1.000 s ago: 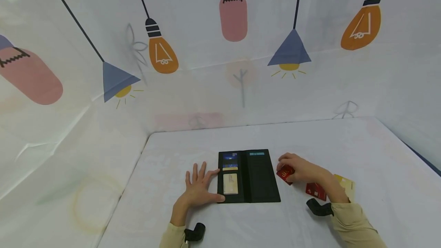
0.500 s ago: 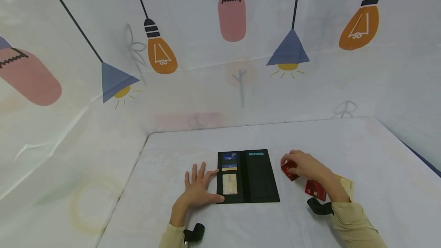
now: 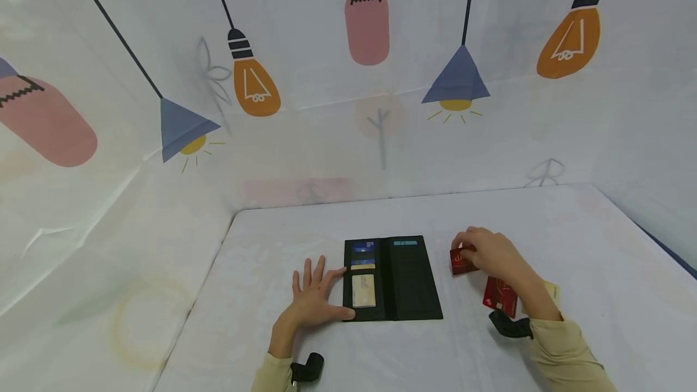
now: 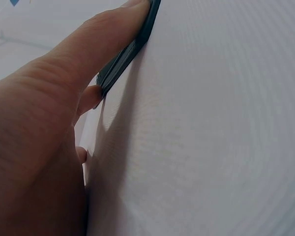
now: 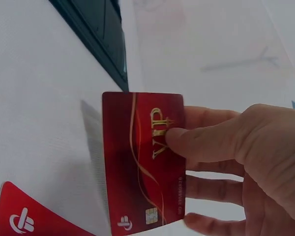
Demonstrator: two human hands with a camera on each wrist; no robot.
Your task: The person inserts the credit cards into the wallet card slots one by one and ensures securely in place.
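Observation:
Between the thumb and fingers of my right hand (image 3: 488,253) is a red VIP card (image 5: 145,162) with gold lettering and a chip. In the right wrist view it is held up off the cloth and casts a shadow. A black card wallet (image 3: 414,283) lies spread flat to the left, with several cards in its left-side slots and a blue strip at the top right. My left hand (image 3: 311,304) has its fingers spread; the thumb rests on the wallet's lower left corner and the index finger touches its left edge.
Another red card (image 3: 500,296) lies on the table under the right forearm, beside a yellow card (image 3: 552,293) partly hidden by that arm. White cloth covers the table (image 3: 381,362). A printed sheet (image 3: 321,150) hangs behind it.
My right hand has moved slightly right and away from me, lifting and tilting the red VIP card. The left hand and the wallet keep their places.

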